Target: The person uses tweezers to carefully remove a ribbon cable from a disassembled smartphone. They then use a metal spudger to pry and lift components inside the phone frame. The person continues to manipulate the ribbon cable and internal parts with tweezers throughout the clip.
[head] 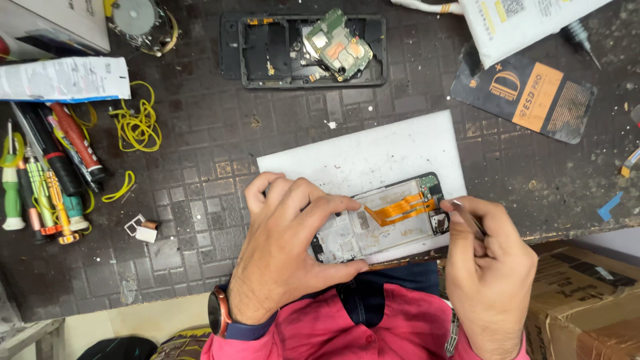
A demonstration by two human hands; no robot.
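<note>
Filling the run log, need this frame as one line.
left hand: steadies opened phone | right hand: holds tweezers at phone's end | phone: on white sheet | orange ribbon cable: exposed

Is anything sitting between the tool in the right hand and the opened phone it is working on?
Nothing visible. The right hand holds thin tweezers with the tip right at the opened phone, near its orange flex cable. The left hand steadies the other end.
</note>
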